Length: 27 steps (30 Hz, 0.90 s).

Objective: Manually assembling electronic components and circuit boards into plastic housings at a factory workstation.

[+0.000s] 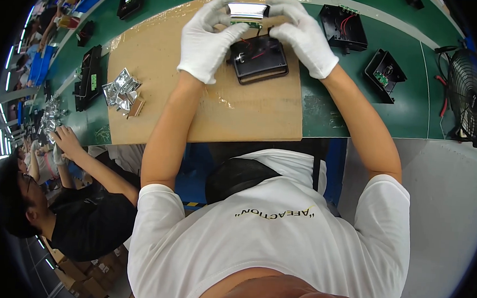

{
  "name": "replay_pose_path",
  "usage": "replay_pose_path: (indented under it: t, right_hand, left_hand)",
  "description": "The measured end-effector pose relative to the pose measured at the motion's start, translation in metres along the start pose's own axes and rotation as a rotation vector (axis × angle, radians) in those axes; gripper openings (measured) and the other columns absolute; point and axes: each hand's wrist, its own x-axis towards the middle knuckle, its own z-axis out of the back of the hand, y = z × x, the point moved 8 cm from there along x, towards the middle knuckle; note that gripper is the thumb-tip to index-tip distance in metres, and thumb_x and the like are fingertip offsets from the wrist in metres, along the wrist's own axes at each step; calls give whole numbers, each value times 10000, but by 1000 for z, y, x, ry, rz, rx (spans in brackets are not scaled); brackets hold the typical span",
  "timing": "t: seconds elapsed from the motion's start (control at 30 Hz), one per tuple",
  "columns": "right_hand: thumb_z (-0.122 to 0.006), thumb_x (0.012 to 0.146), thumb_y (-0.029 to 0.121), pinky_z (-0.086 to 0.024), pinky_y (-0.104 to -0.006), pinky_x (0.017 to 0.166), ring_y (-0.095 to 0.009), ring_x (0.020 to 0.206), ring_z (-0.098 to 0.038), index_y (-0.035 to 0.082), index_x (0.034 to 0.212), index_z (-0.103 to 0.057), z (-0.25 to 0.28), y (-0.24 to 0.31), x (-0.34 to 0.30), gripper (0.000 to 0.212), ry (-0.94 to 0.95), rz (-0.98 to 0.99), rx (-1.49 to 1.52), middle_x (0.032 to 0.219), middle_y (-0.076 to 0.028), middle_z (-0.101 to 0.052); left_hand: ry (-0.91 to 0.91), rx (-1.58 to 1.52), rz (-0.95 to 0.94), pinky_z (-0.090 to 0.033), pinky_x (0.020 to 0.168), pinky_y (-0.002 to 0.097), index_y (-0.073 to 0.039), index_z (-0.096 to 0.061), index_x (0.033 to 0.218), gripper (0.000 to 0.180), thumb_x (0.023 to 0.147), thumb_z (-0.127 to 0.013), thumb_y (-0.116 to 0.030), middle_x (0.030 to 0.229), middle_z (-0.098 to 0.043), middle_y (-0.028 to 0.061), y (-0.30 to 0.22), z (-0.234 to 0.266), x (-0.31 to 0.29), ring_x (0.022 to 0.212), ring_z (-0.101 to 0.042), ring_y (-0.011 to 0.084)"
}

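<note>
At the far edge of a cardboard sheet, I hold up a black part with a shiny silver face (248,10) and a green circuit board strip along its lower edge. My left hand (207,42), in a white glove, is closed around its left end. The white-gloved right hand (304,38) grips the right end, thumb bent inward. Right below lies a black rectangular housing (260,63) with thin red and black wires on it. Dark wires run up from the housing toward the held part. My fingertips behind the part are hidden.
Crumpled silver foil pieces (124,92) lie on the cardboard sheet (240,116). Black housings (344,28) with circuit boards stand on the green bench both sides. At right are a black fan (469,93) and red-handled pliers (443,95). A co-worker (84,211) sits at left.
</note>
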Motion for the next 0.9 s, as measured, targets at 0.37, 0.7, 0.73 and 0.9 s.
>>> replay_pose_path:
  t: [0.37, 0.7, 0.73, 0.9]
  right_hand:
    - [-636, 910, 142, -432, -277, 1016, -222, 1110, -595, -58, 1000, -760, -16, -27, -2, 251, 113, -409, 457, 1317, -89, -650]
    - [-680, 862, 79, -504, -262, 893, -189, 927, -640, -7, 1057, -757, -11, -12, 2, 227, 120, -193, 67, 1091, -63, -731]
    - [-684, 852, 55, -501, -256, 884, -187, 929, -636, -7, 1010, -757, -9, -3, 2, 185, 58, -120, -35, 1096, -63, -720]
    - [-687, 799, 48, -541, -341, 826, -278, 881, -671, 29, 1100, -700, -14, 12, 11, 302, -25, 0, 67, 1009, -88, -718]
  left_hand:
    - [-44, 101, 135, -485, 708, 189, -32, -687, 1328, 513, 835, -806, 47, 927, -711, 39, -4, 14, 5, 771, -586, 74]
    - [-48, 668, -301, -523, 669, 241, -105, -753, 1190, 408, 804, -833, -2, 858, -692, 2, -35, -2, -13, 708, -599, 91]
    - [-57, 620, -276, -522, 672, 240, -106, -752, 1185, 398, 808, -834, -8, 860, -692, 5, -33, -3, -14, 714, -603, 93]
    - [-39, 360, -49, -482, 654, 218, -99, -759, 1181, 408, 790, -849, -23, 857, -674, -12, -26, -4, -15, 741, -587, 84]
